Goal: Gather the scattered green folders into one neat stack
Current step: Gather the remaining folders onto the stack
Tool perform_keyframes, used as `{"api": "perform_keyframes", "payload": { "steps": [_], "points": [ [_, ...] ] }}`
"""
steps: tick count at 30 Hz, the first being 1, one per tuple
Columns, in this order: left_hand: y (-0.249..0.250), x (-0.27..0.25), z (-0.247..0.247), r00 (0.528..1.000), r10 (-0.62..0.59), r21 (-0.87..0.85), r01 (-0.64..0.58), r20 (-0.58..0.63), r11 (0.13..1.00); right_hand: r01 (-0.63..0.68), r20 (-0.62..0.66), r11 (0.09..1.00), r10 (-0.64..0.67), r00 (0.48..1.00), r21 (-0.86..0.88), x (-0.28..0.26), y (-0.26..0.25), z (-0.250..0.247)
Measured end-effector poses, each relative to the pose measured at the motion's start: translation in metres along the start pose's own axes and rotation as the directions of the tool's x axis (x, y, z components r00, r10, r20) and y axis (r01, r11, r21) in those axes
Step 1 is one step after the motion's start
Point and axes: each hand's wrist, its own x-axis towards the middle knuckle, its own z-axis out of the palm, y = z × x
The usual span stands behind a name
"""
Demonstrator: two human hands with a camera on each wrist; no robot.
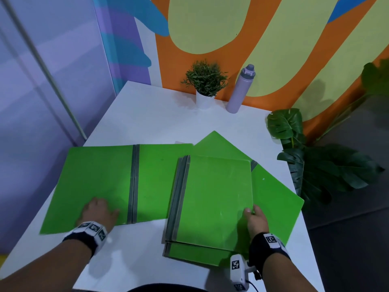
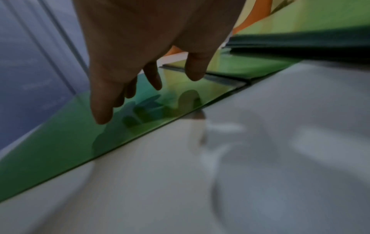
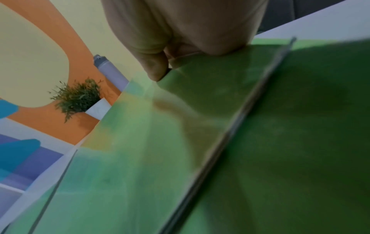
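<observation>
A white table [image 1: 147, 123] is shown carrying several green folders. Nearest the front edge, a closed folder stack [image 1: 212, 199] lies with its grey spines to the left; its top cover is pinched at the right edge by the right hand [image 1: 255, 221], thumb on top and fingers curled beneath, as seen in the right wrist view. Under the stack, an open folder [image 1: 273, 199] is turned at an angle and reaches past the table's right edge. To the left, a second open folder [image 1: 101, 178] is spread flat, its left cover overhanging the left edge and its right cover tucked under the stack. The left hand [image 1: 99, 213] is held over this left cover near its front edge, fingers loosely extended and gripping nothing; whether the fingertips touch the cover cannot be told. At the far edge, by the painted wall, a small potted plant [image 1: 205, 83] and a lilac bottle [image 1: 241, 89] are stood side by side.
</observation>
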Motion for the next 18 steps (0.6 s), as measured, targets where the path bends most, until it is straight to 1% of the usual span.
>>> {"api": "perform_keyframes", "payload": {
  "steps": [2, 3, 6, 7, 9, 11, 14, 16, 18],
  "points": [
    [0.022, -0.004, 0.008, 0.998, 0.069, -0.061, -0.068, 0.007, 0.996, -0.026, 0.02, 0.999, 0.027, 0.999, -0.047, -0.001, 0.01, 0.004],
    [0.03, -0.006, 0.012, 0.996, 0.082, -0.06, -0.08, 0.023, 0.995, -0.044, 0.031, 0.997, 0.047, 0.998, -0.066, -0.001, 0.015, 0.006],
    [0.046, -0.013, 0.024, 0.993, 0.057, 0.046, -0.062, 0.101, 0.997, -0.108, 0.096, 0.99, 0.117, 0.988, -0.091, -0.002, 0.027, 0.013],
    [0.048, -0.015, 0.026, 0.993, 0.051, 0.06, -0.058, 0.107, 0.997, -0.123, 0.122, 0.987, 0.135, 0.983, -0.098, -0.002, 0.03, 0.015],
    [0.047, -0.018, 0.028, 0.992, 0.082, 0.08, -0.09, 0.097, 0.993, -0.124, 0.137, 0.981, 0.144, 0.98, -0.148, -0.003, 0.036, 0.017],
    [0.041, -0.016, 0.027, 0.987, 0.129, 0.088, -0.138, 0.098, 0.987, -0.098, 0.09, 0.971, 0.12, 0.989, -0.218, -0.003, 0.037, 0.014],
    [0.023, -0.011, 0.021, 0.976, 0.202, 0.073, -0.207, 0.079, 0.976, -0.073, 0.004, 0.971, 0.076, 0.997, -0.227, -0.001, 0.03, 0.003],
    [0.011, -0.012, 0.017, 0.977, 0.198, 0.061, -0.203, 0.078, 0.977, -0.054, -0.042, 0.976, 0.046, 0.998, -0.213, 0.001, 0.026, -0.006],
    [0.004, -0.018, 0.015, 0.977, 0.192, 0.118, -0.202, 0.095, 0.972, -0.036, -0.066, 0.979, 0.023, 0.998, -0.199, 0.001, 0.023, -0.013]
  ]
}}
